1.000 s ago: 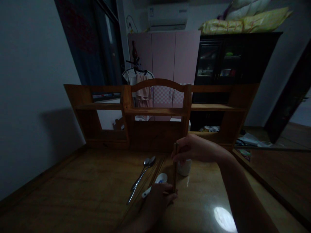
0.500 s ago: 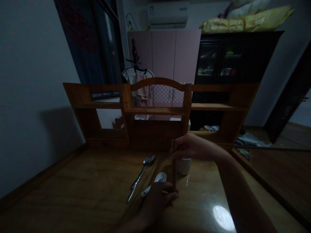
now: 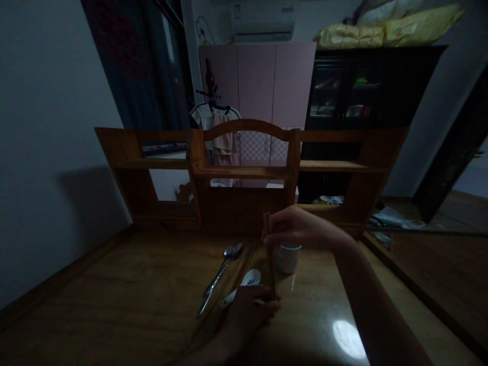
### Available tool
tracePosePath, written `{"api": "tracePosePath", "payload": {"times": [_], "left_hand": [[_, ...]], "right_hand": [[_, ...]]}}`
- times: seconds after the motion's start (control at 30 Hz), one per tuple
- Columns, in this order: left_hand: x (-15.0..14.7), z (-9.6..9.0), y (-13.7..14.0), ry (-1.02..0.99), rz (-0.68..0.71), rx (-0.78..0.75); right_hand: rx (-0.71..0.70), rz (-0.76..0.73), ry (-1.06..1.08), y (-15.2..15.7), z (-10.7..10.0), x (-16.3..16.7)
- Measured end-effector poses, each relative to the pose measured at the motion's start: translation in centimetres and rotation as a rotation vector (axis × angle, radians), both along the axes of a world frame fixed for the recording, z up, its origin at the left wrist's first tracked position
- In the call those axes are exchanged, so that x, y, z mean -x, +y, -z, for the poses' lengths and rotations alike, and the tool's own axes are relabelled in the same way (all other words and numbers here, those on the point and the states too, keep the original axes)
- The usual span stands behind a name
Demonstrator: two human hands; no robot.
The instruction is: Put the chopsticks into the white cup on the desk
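Observation:
A pair of wooden chopsticks (image 3: 271, 269) stands nearly upright above the table, leaning a little to the left at the top. Near their upper end my right hand (image 3: 292, 229) is closed on them, thumb and fingers pinching. Low down, my left hand (image 3: 249, 310) closes around their bottom end; a short pale stick tip also pokes out between its fingers. Just behind the chopsticks is a white cup (image 3: 288, 259). A white ceramic spoon (image 3: 251, 278) with a blue pattern lies beside my left hand, which partly covers it. More chopsticks (image 3: 248, 260) lie left of the cup.
Two metal spoons (image 3: 219, 277) lie crossed on the wooden table (image 3: 145, 284), left of the ceramic spoon. A wooden shelf unit (image 3: 244, 173) runs along the table's back edge. A bright light reflection shows on the tabletop at right.
The chopsticks' upper end has tipped slightly left, and my right hand has shifted a little left with it. My left hand stays at the bottom end.

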State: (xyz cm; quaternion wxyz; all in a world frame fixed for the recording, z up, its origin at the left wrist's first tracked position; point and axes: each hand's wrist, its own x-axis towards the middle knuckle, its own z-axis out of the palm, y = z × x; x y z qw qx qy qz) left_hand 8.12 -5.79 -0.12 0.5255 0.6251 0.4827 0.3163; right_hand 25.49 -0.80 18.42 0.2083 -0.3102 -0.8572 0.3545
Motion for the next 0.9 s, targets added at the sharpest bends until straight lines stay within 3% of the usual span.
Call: {"api": "tracePosePath", "payload": {"times": [0.23, 0.5, 0.63, 0.77, 0.9], "left_hand": [[0.2, 0.8, 0.5, 0.045, 0.034, -0.096], [0.3, 0.5, 0.4, 0.022, 0.020, -0.062], [0.2, 0.2, 0.0, -0.017, 0.044, -0.029], [0.2, -0.2, -0.4, -0.119, 0.017, -0.020], [0.3, -0.5, -0.3, -0.229, 0.021, -0.043]], "right_hand": [[0.056, -0.018, -0.070, -0.1, -0.4, -0.9], [0.029, 0.012, -0.115, 0.0, 0.5, 0.5], [0.014, 0.024, -0.062, -0.3, -0.1, 0.2], [-0.051, 0.193, 0.108, -1.0, -1.8, -1.9], [-0.309, 0.459, 0.284, -1.3, -3.1, -5.0]]}}
